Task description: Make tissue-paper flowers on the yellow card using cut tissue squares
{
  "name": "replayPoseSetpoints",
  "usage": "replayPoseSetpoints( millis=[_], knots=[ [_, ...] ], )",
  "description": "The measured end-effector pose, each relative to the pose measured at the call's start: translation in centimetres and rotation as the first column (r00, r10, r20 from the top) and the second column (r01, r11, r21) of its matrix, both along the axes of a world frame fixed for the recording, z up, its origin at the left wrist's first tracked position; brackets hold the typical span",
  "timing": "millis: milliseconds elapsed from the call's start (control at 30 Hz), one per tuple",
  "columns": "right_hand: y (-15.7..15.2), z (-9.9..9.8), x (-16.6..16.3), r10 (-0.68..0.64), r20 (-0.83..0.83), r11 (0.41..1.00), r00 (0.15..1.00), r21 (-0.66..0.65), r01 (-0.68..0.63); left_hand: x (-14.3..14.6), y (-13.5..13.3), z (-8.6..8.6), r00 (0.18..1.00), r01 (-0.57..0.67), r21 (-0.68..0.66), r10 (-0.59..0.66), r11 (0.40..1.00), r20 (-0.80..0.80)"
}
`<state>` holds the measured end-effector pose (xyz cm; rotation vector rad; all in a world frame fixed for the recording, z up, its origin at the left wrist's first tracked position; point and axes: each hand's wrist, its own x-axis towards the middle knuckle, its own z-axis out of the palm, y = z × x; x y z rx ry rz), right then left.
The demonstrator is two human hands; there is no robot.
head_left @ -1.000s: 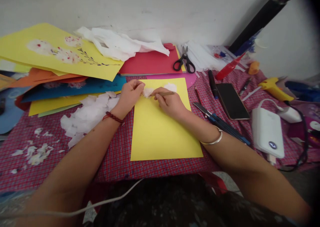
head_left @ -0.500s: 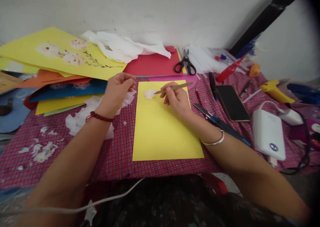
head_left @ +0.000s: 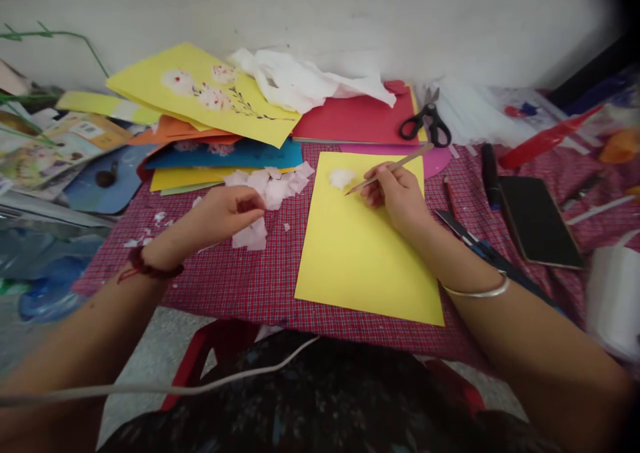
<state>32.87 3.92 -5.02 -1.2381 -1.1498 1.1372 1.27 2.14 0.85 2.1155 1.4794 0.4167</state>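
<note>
A wooden pencil (head_left: 410, 157) is gripped in my right hand (head_left: 395, 190), over a yellow paper sheet (head_left: 370, 253). Its tip points down just below a small white tissue tuft (head_left: 341, 177) near the sheet's upper left. My left hand (head_left: 233, 210) is off the sheet's left side, thumb and fingertips curled together; whether anything is between them I cannot make out. Right beside it lie many thin, pale tissue squares (head_left: 280, 188), partly hidden by that hand.
Behind are a yellow sheet with tissue blossoms (head_left: 200, 100), a red sheet (head_left: 350, 120), white tissue (head_left: 310, 83) and black scissors (head_left: 427, 120). To the right lie a red pencil (head_left: 449, 196), a cutter (head_left: 457, 226) and a phone (head_left: 540, 220). White scraps (head_left: 159, 218) are scattered left.
The view has turned left. My left hand has moved away from the yellow sheet to the tissue squares. The pencil tip has shifted slightly, from the tuft's edge to just below it.
</note>
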Motion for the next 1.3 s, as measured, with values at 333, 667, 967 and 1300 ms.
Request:
replayPoseSetpoints(
  millis=[333,667,967,1300],
  knots=[
    [-0.1,-0.2,0.1,0.001,-0.009,1.0,1.0,0.016,-0.001,0.5,-0.1,-0.4,0.968,0.064,0.24,-0.002,0.969,-0.251],
    [-0.1,0.4,-0.2,-0.003,-0.027,1.0,1.0,-0.021,0.002,1.9,3.7,-1.6,0.972,0.14,0.396,-0.049,0.907,-0.23],
    [0.2,0.4,-0.1,-0.002,-0.082,1.0,0.997,-0.023,0.0,4.1,2.6,0.5,0.821,-0.193,-0.148,0.242,0.97,0.517],
    [0.3,0.9,-0.5,0.06,-0.015,0.998,0.998,-0.034,-0.061,10.5,5.4,0.1,0.733,-0.081,-0.223,0.21,0.971,0.647]
  ],
)
